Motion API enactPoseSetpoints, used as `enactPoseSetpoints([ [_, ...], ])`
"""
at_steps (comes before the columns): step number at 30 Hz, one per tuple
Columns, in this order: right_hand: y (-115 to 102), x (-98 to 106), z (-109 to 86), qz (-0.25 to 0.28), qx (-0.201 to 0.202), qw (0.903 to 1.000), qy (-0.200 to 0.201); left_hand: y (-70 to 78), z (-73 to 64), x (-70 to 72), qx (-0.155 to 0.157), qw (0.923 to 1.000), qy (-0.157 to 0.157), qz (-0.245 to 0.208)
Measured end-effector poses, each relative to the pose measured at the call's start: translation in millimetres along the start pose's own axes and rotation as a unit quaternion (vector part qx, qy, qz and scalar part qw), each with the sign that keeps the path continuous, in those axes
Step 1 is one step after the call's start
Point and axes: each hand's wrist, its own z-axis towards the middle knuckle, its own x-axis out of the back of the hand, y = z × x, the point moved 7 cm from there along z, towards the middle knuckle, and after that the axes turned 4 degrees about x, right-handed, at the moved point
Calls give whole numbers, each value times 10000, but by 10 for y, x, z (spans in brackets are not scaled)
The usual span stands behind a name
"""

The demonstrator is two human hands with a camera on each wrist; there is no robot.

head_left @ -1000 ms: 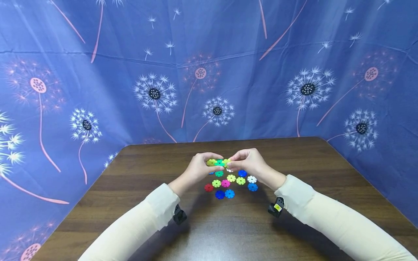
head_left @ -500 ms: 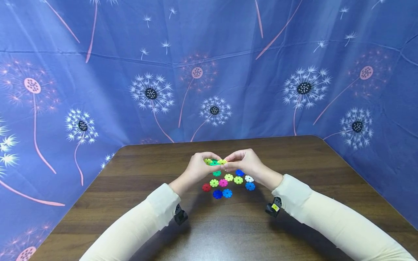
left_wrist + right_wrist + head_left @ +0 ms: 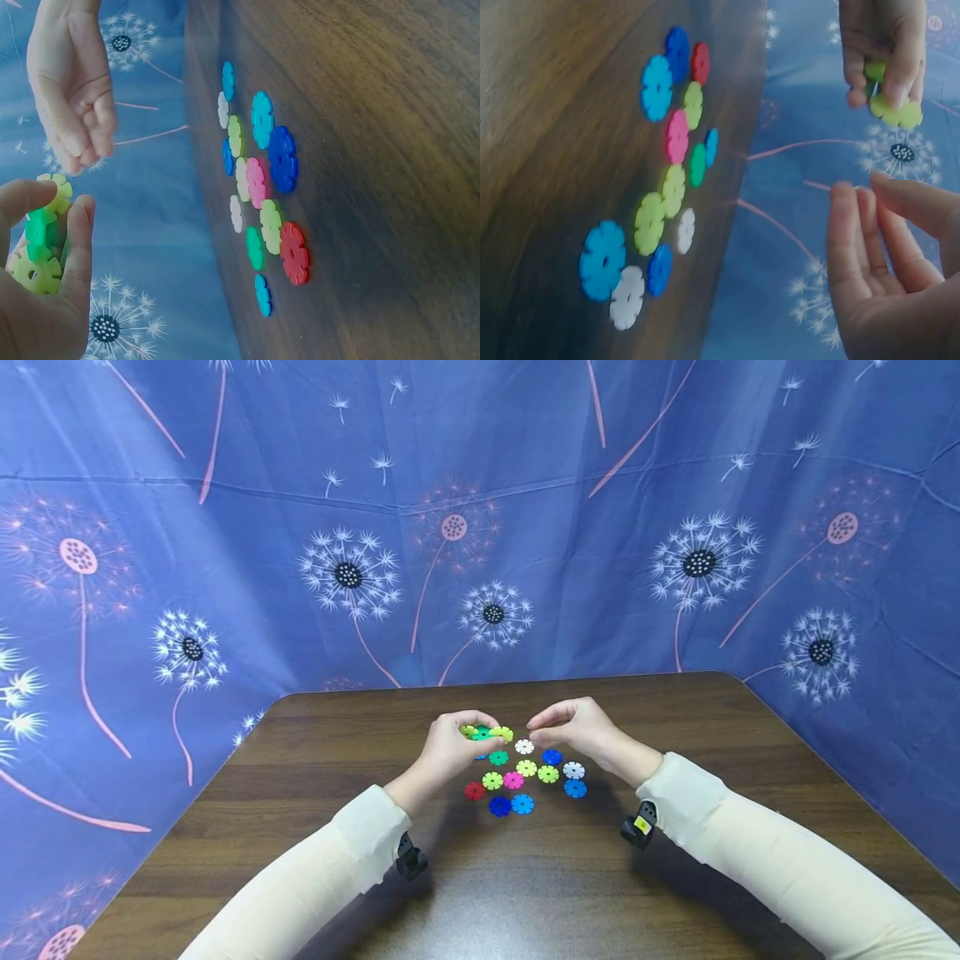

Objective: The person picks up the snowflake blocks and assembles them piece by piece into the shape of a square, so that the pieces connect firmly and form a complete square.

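My left hand [image 3: 442, 750] pinches a joined row of notched plastic flower discs above the far part of the table. In the left wrist view a green disc [image 3: 39, 234] sits in the middle, with a yellow-green disc [image 3: 36, 274] at one end and another at the other, partly behind the fingers. My right hand [image 3: 588, 735] is apart from the row, just to its right, thumb and fingers spread apart with nothing between them. Beneath the hands lie loose discs, among them a white disc [image 3: 524, 747], a pink disc [image 3: 513, 780] and a red disc [image 3: 475, 791].
Several more discs are scattered on the brown wooden table [image 3: 337, 827], such as a dark blue disc [image 3: 500, 807] and a light blue disc [image 3: 575, 788]. A blue curtain [image 3: 585, 552] with dandelion prints hangs behind the table.
My right hand has let go of the yellow-green disc at the row's right end and moved off to the right. My left hand still holds the row.
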Motion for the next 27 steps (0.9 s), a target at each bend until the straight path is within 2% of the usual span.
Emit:
enactPoseSetpoints([
  [4, 88, 69, 23, -422, -275, 9987, 107, -8, 4, 16, -69, 9999, 69, -57],
  [7, 156, 106, 38, -498, -417, 9978, 148, -4, 0, 23, -90, 9999, 95, -90],
  [15, 270, 187, 71, -747, -477, 9959, 161, 5, -24, 32, -95, 9998, 136, -92],
  [22, 394, 244, 45, -1465, -693, 9867, 137, -16, -31, 38, -72, 9997, 163, -156],
  [27, 469, 277, 38, -1650, -778, 9832, 85, -25, -19, 33, -108, 9995, 145, -246],
])
